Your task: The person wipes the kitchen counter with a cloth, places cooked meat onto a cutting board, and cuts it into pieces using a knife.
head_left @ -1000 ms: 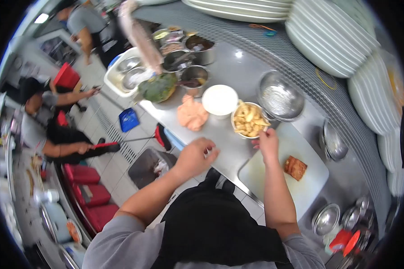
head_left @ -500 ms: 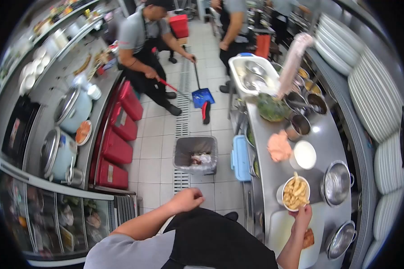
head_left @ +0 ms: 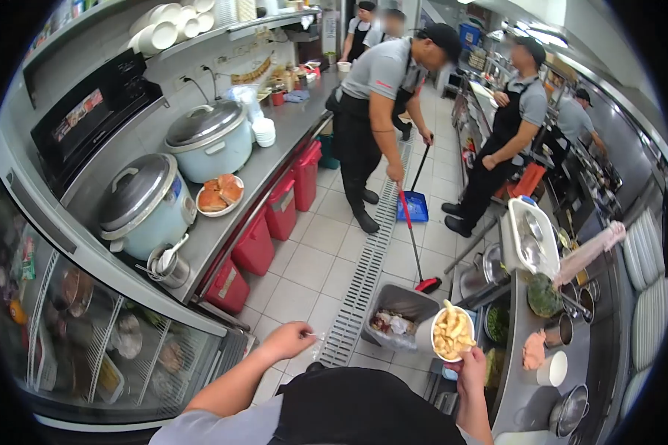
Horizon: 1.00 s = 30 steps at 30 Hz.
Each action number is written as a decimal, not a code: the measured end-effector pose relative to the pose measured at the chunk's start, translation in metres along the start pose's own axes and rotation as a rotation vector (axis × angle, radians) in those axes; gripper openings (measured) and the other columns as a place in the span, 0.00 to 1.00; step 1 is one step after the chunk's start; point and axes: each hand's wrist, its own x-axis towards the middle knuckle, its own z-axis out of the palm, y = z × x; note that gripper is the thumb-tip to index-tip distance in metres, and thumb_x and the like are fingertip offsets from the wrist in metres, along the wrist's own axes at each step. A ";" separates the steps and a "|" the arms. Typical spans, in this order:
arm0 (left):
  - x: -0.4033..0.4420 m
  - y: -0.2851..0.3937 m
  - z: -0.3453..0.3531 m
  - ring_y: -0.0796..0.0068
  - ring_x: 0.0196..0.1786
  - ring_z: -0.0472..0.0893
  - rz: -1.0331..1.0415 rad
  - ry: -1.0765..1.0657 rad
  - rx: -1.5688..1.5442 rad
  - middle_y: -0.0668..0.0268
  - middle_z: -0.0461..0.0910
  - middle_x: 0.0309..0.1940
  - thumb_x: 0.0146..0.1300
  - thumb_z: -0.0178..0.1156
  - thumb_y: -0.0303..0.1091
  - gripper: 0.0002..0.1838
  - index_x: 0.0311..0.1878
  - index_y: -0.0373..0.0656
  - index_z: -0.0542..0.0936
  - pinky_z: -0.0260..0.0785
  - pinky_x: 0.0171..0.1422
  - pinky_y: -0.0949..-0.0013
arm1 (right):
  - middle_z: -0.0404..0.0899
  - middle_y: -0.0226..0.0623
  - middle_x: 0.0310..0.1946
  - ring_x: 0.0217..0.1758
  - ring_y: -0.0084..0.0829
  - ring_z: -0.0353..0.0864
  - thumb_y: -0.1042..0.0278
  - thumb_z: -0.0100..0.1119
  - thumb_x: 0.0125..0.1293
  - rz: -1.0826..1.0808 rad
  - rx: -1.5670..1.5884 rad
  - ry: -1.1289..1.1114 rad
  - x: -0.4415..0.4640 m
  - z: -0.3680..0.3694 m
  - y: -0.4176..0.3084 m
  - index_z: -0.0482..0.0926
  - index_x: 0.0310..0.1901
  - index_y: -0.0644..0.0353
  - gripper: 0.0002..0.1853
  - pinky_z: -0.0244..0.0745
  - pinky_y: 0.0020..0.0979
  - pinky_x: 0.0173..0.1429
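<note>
My right hand [head_left: 469,369] grips a white paper bowl [head_left: 425,337] by its near rim. Thick pale-yellow fried strips [head_left: 453,331] fill the bowl up to its edge. It is held in the air, between the counter and an open grey bin [head_left: 395,300] that has a liner and scraps inside. On the other side, my left hand [head_left: 288,341] hovers above the floor with its fingers pinched together. Something thin and whitish seems to show at the fingertips, too small to name.
Rice cookers [head_left: 145,200] and a plate of browned food [head_left: 220,194] stand on the left counter. A person [head_left: 382,96] sweeps with a broom [head_left: 427,284] and blue dustpan [head_left: 413,207]. Another person [head_left: 508,122] stands nearby. The right counter [head_left: 523,371] holds a white tub [head_left: 553,368] and metal bowls.
My right hand has lifted the bowl off the counter and carried it left, beside the bin. The view has turned left. The broom head has moved away from the dustpan, closer to the bin.
</note>
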 end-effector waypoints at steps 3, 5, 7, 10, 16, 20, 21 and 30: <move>-0.022 -0.049 -0.060 0.61 0.45 0.86 -0.137 0.135 0.035 0.53 0.87 0.42 0.66 0.65 0.46 0.21 0.49 0.35 0.83 0.78 0.52 0.61 | 0.84 0.46 0.36 0.30 0.36 0.88 0.75 0.49 0.68 0.020 -0.053 -0.108 0.040 0.088 -0.006 0.74 0.42 0.68 0.06 0.86 0.32 0.31; -0.035 -0.089 -0.079 0.66 0.45 0.86 -0.326 0.223 -0.115 0.55 0.87 0.41 0.66 0.66 0.42 0.20 0.50 0.33 0.83 0.77 0.52 0.64 | 0.84 0.46 0.34 0.29 0.36 0.87 0.74 0.50 0.71 0.036 -0.076 -0.145 0.063 0.147 -0.014 0.73 0.40 0.68 0.05 0.86 0.31 0.31; -0.051 -0.103 -0.097 0.68 0.44 0.85 -0.324 0.253 -0.134 0.56 0.87 0.41 0.66 0.67 0.40 0.19 0.50 0.33 0.82 0.77 0.52 0.65 | 0.84 0.46 0.35 0.29 0.37 0.87 0.74 0.48 0.71 0.051 -0.066 -0.212 0.094 0.196 -0.014 0.74 0.43 0.69 0.07 0.86 0.32 0.31; -0.068 -0.138 -0.097 0.69 0.43 0.84 -0.325 0.322 -0.247 0.56 0.86 0.41 0.65 0.68 0.40 0.20 0.51 0.33 0.83 0.76 0.52 0.66 | 0.84 0.46 0.35 0.29 0.36 0.87 0.73 0.45 0.72 0.036 -0.097 -0.295 0.138 0.273 -0.023 0.73 0.46 0.69 0.09 0.86 0.30 0.31; -0.088 -0.151 -0.093 0.69 0.43 0.85 -0.652 0.374 -0.363 0.56 0.87 0.40 0.62 0.69 0.43 0.22 0.52 0.34 0.83 0.77 0.51 0.65 | 0.85 0.46 0.35 0.29 0.36 0.88 0.74 0.46 0.72 -0.011 -0.088 -0.354 0.247 0.431 -0.022 0.73 0.45 0.67 0.07 0.86 0.31 0.33; -0.095 -0.183 -0.075 0.59 0.48 0.86 -0.890 0.417 -0.433 0.52 0.87 0.43 0.63 0.68 0.44 0.23 0.53 0.35 0.82 0.77 0.54 0.61 | 0.84 0.46 0.33 0.28 0.36 0.87 0.74 0.47 0.73 -0.034 -0.016 -0.378 0.322 0.550 -0.023 0.70 0.41 0.65 0.04 0.85 0.31 0.30; -0.090 -0.183 -0.075 0.59 0.48 0.86 -0.950 0.429 -0.429 0.52 0.87 0.43 0.63 0.68 0.44 0.23 0.53 0.35 0.82 0.77 0.54 0.61 | 0.83 0.46 0.31 0.27 0.37 0.87 0.74 0.48 0.73 -0.024 -0.002 -0.384 0.343 0.576 -0.021 0.69 0.39 0.63 0.04 0.85 0.31 0.30; -0.006 -0.176 -0.142 0.56 0.50 0.85 -1.291 0.471 -0.490 0.50 0.86 0.45 0.62 0.68 0.44 0.24 0.54 0.35 0.82 0.76 0.56 0.59 | 0.81 0.43 0.31 0.23 0.33 0.85 0.74 0.51 0.71 -0.071 0.000 -0.279 0.518 0.824 0.010 0.71 0.39 0.65 0.04 0.84 0.29 0.28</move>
